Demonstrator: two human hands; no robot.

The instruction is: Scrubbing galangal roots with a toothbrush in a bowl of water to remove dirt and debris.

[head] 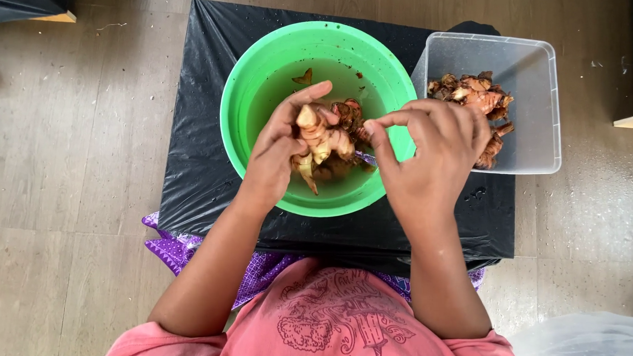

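Left hand (277, 155) grips a knobbly ginger root (322, 139) over the green basin (256, 68) so drips land inside; right hand (435, 153) pinches its edge.

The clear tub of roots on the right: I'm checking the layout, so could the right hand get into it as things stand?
Probably yes. The clear tub is open-topped and sits right beside the green bowl, and the right hand already hovers at its near edge. Nothing lies between them, and the roots inside are uncovered.
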